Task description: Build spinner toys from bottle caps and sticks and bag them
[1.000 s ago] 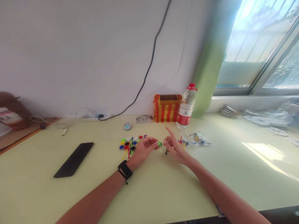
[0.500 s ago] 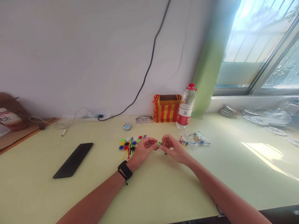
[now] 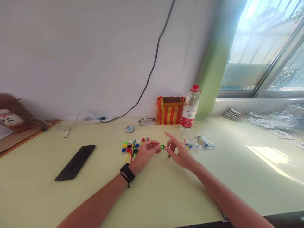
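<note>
My left hand pinches a small green plastic spinner base between thumb and fingertips. A dark part sits at its right side, and a faint, blurred upright streak crosses it. Just to the right, my right hand has its index finger stretched up and away from the thumb, with nothing visible in its grip. Its thumb tip is close to the dark part; whether they touch I cannot tell. Coloured plastic discs and arrow pointers lie left of my left hand. A small dark piece rests below the right fingers.
Behind the hands stand a striped red-and-yellow box and a plastic bottle. A clear bag of parts lies to the right, a black phone-like slab to the left. Eyeglasses and a round tin are near the wall.
My right index finger has lifted and straightened away from the green base, opening the pinch. A blurred streak now shows at the base. The left hand keeps its hold.
</note>
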### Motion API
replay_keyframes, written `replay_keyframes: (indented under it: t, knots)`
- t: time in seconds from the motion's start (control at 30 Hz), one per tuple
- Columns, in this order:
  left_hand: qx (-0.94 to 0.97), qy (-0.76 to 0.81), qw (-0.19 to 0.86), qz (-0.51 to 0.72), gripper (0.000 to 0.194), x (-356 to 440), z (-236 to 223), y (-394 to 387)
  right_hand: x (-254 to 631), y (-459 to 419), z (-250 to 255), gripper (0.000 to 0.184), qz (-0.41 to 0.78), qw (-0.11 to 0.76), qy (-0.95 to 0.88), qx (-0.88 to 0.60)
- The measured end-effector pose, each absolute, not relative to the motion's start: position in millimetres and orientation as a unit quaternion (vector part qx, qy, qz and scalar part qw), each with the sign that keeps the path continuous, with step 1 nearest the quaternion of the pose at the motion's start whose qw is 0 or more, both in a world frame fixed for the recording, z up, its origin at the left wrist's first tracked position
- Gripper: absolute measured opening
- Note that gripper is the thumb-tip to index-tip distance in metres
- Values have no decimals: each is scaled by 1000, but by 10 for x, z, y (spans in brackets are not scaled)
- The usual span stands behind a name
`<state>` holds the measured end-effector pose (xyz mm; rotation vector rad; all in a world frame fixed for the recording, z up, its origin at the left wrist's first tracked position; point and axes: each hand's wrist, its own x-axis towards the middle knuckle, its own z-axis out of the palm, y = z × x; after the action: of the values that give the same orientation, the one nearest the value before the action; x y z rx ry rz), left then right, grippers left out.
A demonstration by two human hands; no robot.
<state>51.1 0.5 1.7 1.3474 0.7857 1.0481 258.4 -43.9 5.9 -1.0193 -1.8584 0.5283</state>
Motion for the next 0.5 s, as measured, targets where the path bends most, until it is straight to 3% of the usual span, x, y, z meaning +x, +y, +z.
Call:
replay_keyframes:
  t: [0.07,0.17,0.3,0.5]
  knots:
    - [580,335,589,452,29,507,16,3,2586,-449,71,56,209,478,-744,-418]
    - [576,330,596,453,29,508,13,2,2611,-438,95,27,242,444,-754,-420]
    - [566,328,604,455,32,512,6,11,2655,-405,138,58,338,368,-756,-423]
    - [578,320,598,453,28,509,-10,23,2609,-427,196,30,349,430,-722,-416]
